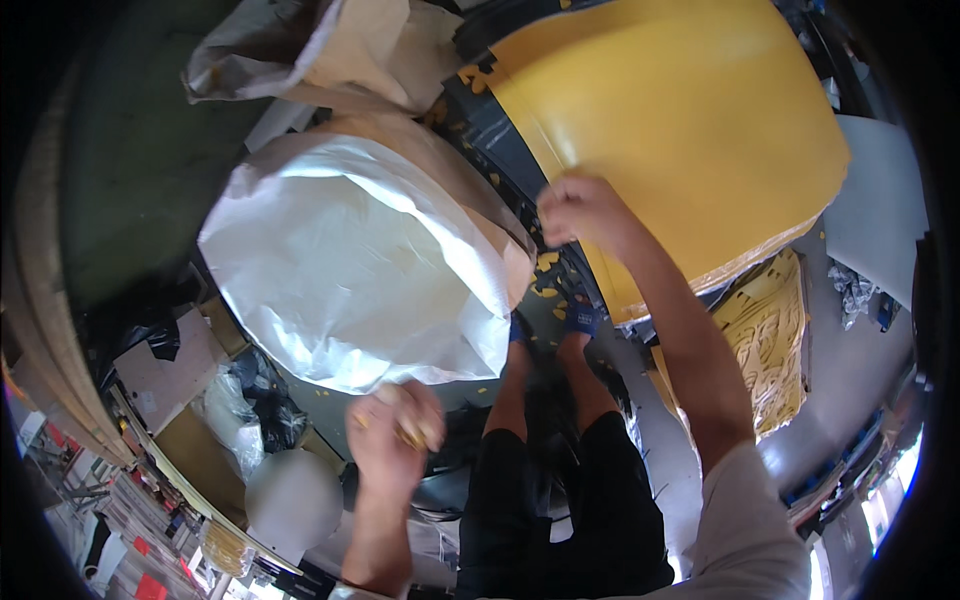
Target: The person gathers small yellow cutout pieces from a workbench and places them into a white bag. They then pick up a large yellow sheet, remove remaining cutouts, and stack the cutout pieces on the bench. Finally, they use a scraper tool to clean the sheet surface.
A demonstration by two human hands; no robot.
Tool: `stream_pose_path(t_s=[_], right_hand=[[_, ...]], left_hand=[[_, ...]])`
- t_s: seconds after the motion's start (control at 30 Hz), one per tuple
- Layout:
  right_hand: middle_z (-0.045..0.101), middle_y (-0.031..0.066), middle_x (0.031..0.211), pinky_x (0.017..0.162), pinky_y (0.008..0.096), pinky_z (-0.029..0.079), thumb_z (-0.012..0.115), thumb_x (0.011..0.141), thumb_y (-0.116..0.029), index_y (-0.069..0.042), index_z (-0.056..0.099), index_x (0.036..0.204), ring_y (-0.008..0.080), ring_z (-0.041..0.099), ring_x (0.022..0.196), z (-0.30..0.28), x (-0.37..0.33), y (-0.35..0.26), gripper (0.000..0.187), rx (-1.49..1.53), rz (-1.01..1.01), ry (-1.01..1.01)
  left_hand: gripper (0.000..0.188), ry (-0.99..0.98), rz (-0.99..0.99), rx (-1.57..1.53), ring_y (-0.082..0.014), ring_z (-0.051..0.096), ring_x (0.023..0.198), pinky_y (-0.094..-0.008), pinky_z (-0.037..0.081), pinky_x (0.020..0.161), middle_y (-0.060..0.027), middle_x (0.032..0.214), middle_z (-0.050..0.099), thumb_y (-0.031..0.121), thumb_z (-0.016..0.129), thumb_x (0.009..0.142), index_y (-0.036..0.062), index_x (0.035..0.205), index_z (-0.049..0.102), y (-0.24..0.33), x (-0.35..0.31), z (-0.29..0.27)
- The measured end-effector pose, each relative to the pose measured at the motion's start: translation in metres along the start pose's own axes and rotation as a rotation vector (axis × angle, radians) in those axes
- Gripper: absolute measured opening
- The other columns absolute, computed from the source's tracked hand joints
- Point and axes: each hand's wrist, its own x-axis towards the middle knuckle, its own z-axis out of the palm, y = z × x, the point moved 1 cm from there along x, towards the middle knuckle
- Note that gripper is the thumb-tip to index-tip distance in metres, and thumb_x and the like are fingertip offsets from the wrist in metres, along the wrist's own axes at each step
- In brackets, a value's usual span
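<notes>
A: Eyes on the big yellow sheet (690, 130), smooth and rounded along its far edge, lying on a dark work surface (500, 140). Its long axis runs from the near left corner up and away to the right, and that near left corner points straight at the person.

B: And the right hand (578, 212)?

A: Clenched right on the sheet's near left edge, fingers curled tight over the rim. The forearm runs back along the sheet's near side to a light sleeve.

B: Left hand (395, 428)?

A: Well back from the sheet, low and close to the body, closed in a fist around small yellowish scraps; I cannot tell exactly what they are.

B: What's crowding the sheet?

A: Just left of it sits a wide open sack (350, 270), white liner inside, brown paper outside, its mouth gaping toward the camera. Its brown rim is almost against the sheet's near left corner, right beside the right hand.

B: Beyond that?

A: Another crumpled brown paper bag (340, 50) lies farther left of the sheet, behind the sack. Yellow offcuts (545, 262) speckle the dark surface under the sheet's left edge. Below the sheet's right end hangs a stack of punched-out yellow sheets (765, 330).
</notes>
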Motion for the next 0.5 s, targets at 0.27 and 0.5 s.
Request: stream_pose_path(t_s=[0.27,0.5], right_hand=[[0.074,0.0119,0.117,0.077,0.0349,0.061,0.072,0.093,-0.002,-0.004,0.078,0.113,0.026,0.076,0.089,0.118,-0.122,-0.042,0.021,-0.676,-0.966,-0.251],[0.078,0.0185,0.123,0.095,0.0331,0.06,0.063,0.102,-0.015,0.0,0.07,0.138,0.025,0.078,0.104,0.021,0.06,-0.084,0.04,-0.702,-0.591,0.347]], left_hand=[[0.058,0.383,0.253,0.593,-0.0274,0.058,0.128,-0.0421,0.043,0.116,-0.0177,0.141,0.059,0.033,0.046,0.116,-0.0055,0.159,0.041,-0.021,-0.003,-0.022],[0.017,0.037,-0.075,0.819,-0.0317,0.076,0.097,-0.0381,0.06,0.084,-0.0182,0.107,0.076,0.012,0.072,0.099,0.0029,0.113,0.076,-0.153,-0.103,-0.031]])
